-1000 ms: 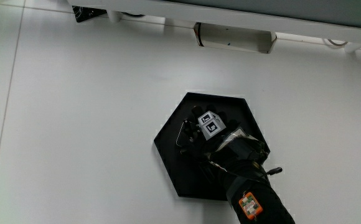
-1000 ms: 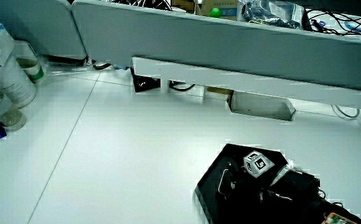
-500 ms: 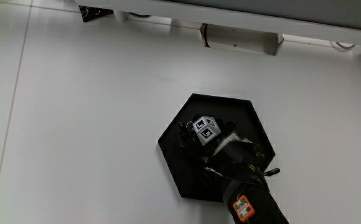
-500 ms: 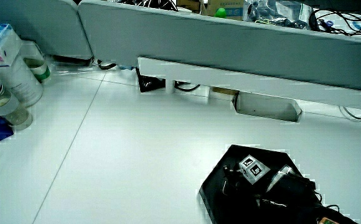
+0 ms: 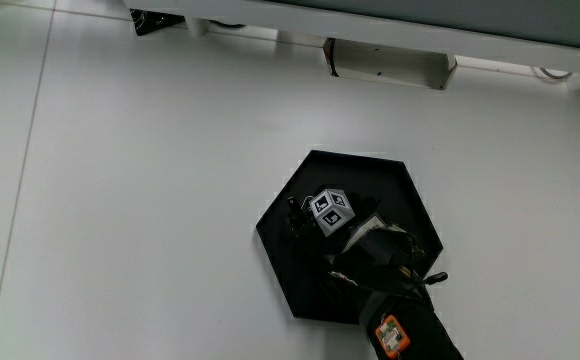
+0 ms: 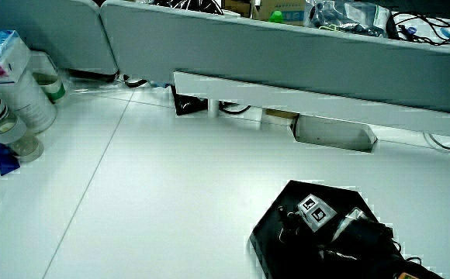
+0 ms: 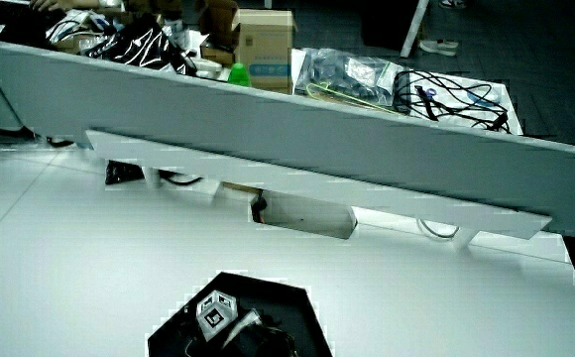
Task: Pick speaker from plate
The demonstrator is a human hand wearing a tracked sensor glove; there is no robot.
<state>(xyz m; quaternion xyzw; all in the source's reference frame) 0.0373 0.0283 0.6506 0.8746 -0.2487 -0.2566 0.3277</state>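
Observation:
A black hexagonal plate (image 5: 390,182) lies on the white table, also seen in both side views (image 6: 270,232) (image 7: 273,294). The gloved hand (image 5: 355,238) rests low over the plate's middle, its patterned cube (image 5: 330,210) facing up. The hand also shows in both side views (image 6: 341,236) (image 7: 240,332). The speaker (image 5: 293,213) is dark against the dark plate. Only a small edge of it shows beside the cube, under the hand's tip. The forearm reaches in from the person's edge of the table and carries an orange tag (image 5: 391,335).
A grey partition (image 6: 287,54) runs along the table, with a white box (image 5: 385,62) (image 6: 334,132) and a small black item (image 6: 188,105) at its foot. Bottles and a tissue pack (image 6: 8,85) stand at the table's edge. Boxes and cables (image 7: 367,84) lie past the partition.
The hand has settled a little lower and closer over the speaker, which showed more plainly beside it one second ago. The plate has not moved.

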